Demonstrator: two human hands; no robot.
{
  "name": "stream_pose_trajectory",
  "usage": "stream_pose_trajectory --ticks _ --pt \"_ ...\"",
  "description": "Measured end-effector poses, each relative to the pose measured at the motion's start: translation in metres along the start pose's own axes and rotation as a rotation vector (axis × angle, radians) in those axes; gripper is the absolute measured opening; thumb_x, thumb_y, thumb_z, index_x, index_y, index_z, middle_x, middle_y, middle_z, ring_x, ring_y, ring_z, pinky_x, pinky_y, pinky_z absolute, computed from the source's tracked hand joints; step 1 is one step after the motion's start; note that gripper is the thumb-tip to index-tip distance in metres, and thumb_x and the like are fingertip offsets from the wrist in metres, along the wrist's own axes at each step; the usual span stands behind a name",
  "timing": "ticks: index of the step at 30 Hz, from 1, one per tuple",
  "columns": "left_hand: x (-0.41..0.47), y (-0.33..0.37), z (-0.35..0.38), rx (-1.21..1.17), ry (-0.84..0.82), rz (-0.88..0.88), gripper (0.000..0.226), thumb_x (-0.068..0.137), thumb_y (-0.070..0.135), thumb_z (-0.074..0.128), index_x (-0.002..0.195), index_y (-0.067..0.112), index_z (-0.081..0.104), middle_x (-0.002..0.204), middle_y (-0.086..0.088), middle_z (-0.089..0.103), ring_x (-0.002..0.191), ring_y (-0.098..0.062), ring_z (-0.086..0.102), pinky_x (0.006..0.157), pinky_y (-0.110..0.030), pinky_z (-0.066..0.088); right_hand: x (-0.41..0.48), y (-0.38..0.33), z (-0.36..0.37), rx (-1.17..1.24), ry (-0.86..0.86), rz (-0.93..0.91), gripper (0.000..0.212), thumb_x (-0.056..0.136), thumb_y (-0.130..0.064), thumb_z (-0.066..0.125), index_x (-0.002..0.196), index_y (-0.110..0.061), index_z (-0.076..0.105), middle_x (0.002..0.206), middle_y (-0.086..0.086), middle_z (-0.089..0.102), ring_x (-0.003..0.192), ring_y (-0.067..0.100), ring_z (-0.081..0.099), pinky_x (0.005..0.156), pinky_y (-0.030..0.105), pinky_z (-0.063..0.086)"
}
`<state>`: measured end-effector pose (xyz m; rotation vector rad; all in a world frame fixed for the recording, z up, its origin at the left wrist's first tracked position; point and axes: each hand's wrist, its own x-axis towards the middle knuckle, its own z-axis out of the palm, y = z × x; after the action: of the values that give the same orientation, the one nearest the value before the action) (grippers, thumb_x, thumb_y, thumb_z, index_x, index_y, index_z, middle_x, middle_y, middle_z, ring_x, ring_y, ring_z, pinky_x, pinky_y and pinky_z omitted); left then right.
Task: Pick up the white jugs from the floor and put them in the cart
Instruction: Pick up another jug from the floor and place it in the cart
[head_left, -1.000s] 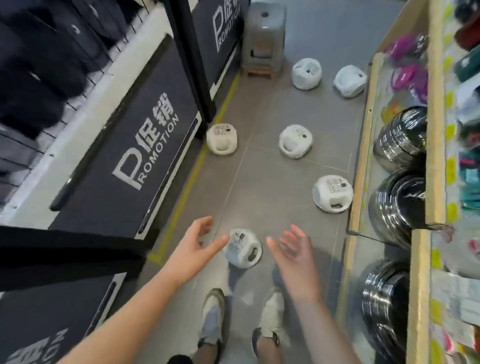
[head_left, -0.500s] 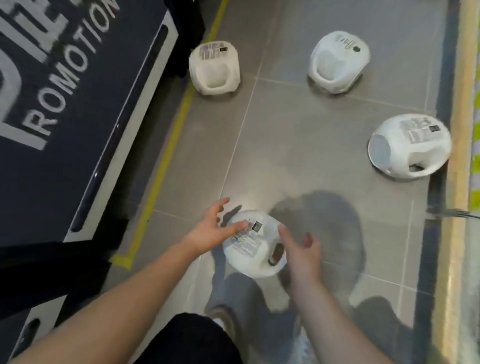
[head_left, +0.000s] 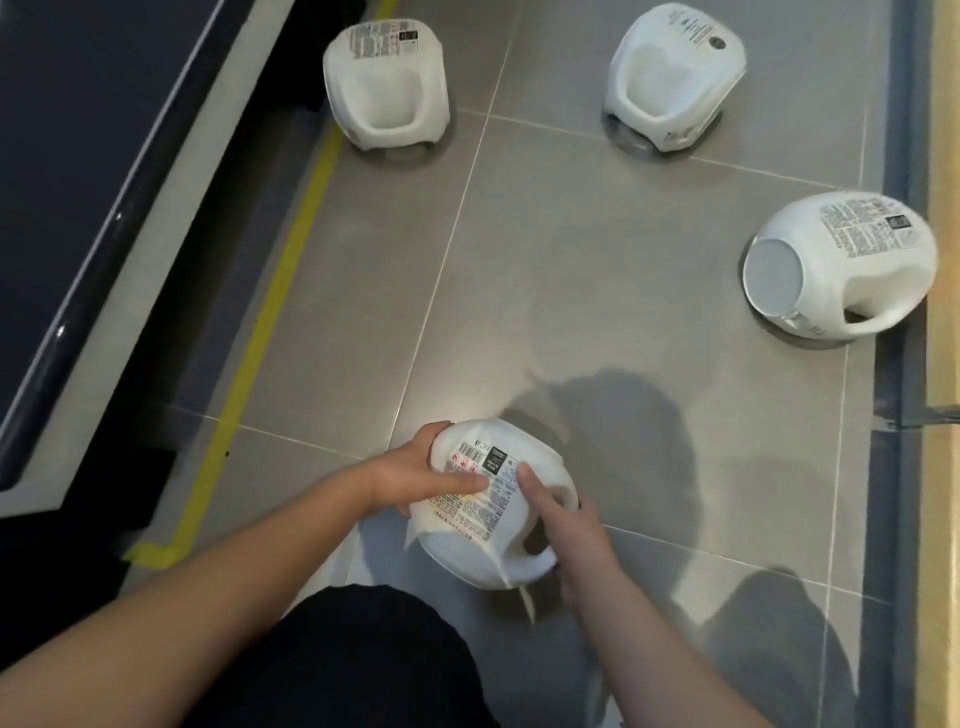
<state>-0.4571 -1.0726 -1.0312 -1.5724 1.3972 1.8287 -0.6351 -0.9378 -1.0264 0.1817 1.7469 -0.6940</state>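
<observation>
A white jug (head_left: 483, 525) with a printed label sits on the grey tiled floor right in front of me. My left hand (head_left: 415, 475) grips its left side, thumb across the label. My right hand (head_left: 566, 525) holds its right side at the handle, fingers curled round it. Three more white jugs stand on the floor: one at the far left (head_left: 387, 83), one at the far middle (head_left: 675, 73), one at the right (head_left: 836, 265) with its round cap toward me. No cart is in view.
A dark promotion stand (head_left: 78, 182) with a pale base runs along the left, bordered by a yellow floor line (head_left: 270, 301). A wooden shelf edge (head_left: 943, 312) lines the right. My dark-clothed knee (head_left: 353, 654) fills the bottom middle.
I have bent lower and closer to the floor. Both hands, open and reaching a second ago, have closed round the nearest jug.
</observation>
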Motion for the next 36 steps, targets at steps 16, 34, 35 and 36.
stream_pose_trajectory --ticks 16,34,35,36 --pt "-0.105 0.071 -0.011 -0.302 0.209 0.194 0.097 0.075 0.024 0.094 0.151 0.031 0.035 0.125 0.004 0.068 0.103 -0.014 0.073 0.067 -0.029 0.063 -0.087 -0.103 -0.018 -0.187 -0.059 -0.372 0.088 0.07 -0.042 0.096 0.138 -0.015 0.046 0.128 0.002 0.066 0.11 0.019 0.069 0.096 0.037 0.058" --pt "-0.619 0.326 -0.077 -0.29 0.39 0.763 0.112 0.065 0.019 0.1 0.153 0.036 0.033 0.141 0.003 0.057 0.122 -0.01 0.066 0.097 -0.041 0.06 -0.617 -0.319 -0.107 -0.153 -0.167 -0.99 0.1 0.058 -0.046 0.099 0.139 -0.034 0.041 0.136 -0.014 0.059 0.122 -0.004 0.058 0.093 0.009 0.048" --pt "-0.647 0.335 -0.077 -0.29 0.393 0.786 0.112 0.065 0.018 0.099 0.154 0.034 0.032 0.14 0.004 0.058 0.121 -0.009 0.066 0.096 -0.039 0.061 -0.644 -0.325 -0.11 -0.157 -0.164 -1.017 0.108 0.055 -0.051 0.1 0.142 -0.032 0.041 0.138 -0.012 0.058 0.125 0.001 0.059 0.098 0.015 0.05" --pt "-0.672 0.343 -0.078 -0.289 0.398 0.814 0.112 0.067 0.015 0.098 0.155 0.032 0.03 0.14 0.004 0.057 0.121 -0.009 0.066 0.095 -0.038 0.061 -0.669 -0.331 -0.112 -0.155 -0.159 -1.04 0.116 0.049 -0.06 0.1 0.145 -0.032 0.04 0.139 -0.011 0.058 0.128 0.007 0.059 0.103 0.026 0.052"
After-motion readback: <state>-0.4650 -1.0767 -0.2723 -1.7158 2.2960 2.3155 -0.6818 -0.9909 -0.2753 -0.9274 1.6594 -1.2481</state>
